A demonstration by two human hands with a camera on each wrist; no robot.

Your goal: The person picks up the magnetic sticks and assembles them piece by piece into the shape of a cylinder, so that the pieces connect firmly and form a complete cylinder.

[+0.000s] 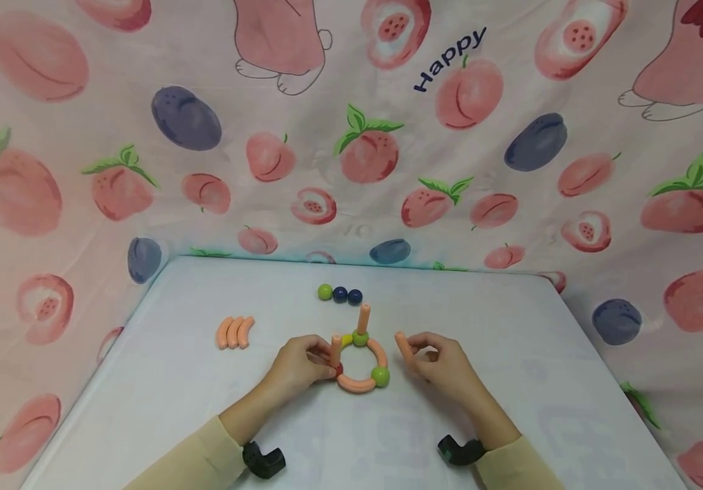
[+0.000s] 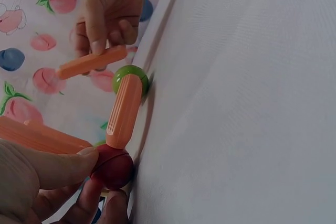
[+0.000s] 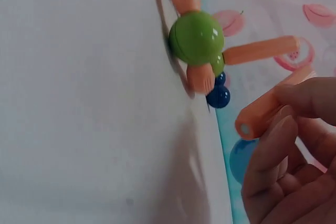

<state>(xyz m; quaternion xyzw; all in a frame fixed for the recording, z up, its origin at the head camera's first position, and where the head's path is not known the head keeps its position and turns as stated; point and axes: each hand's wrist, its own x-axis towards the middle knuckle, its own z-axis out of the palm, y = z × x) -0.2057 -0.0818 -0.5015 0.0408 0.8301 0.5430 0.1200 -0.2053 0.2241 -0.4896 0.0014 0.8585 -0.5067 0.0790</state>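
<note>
From the head camera, the ring of balls and curved sticks [image 1: 356, 386] lies mid-worktop [image 1: 486, 306], between the left and right edges. The left hand [image 1: 302, 361] grips the red ball [image 1: 339, 370] on the ring's left side. The right hand [image 1: 446, 361] pinches a loose straight stick [image 1: 405, 348], just beside the ring and apart from it. Upright sticks stand on the red ball and the far green ball [image 1: 360, 338]; the near green ball [image 1: 380, 376] has none, so it looks the likely seat. Spare curved sticks [image 1: 236, 333] lie toward the left edge, a row of balls [image 1: 340, 295] toward the far edge.

In the left wrist view, the thumb presses the red ball's side with fingers below: a sound anchor, best kept low so the ring doesn't twist.

The right wrist view shows the loose stick slanted, its lower end bare of fingers. Turning it upright over the ball's crown before lowering should help; a sideways nudge could part the joints.
</note>
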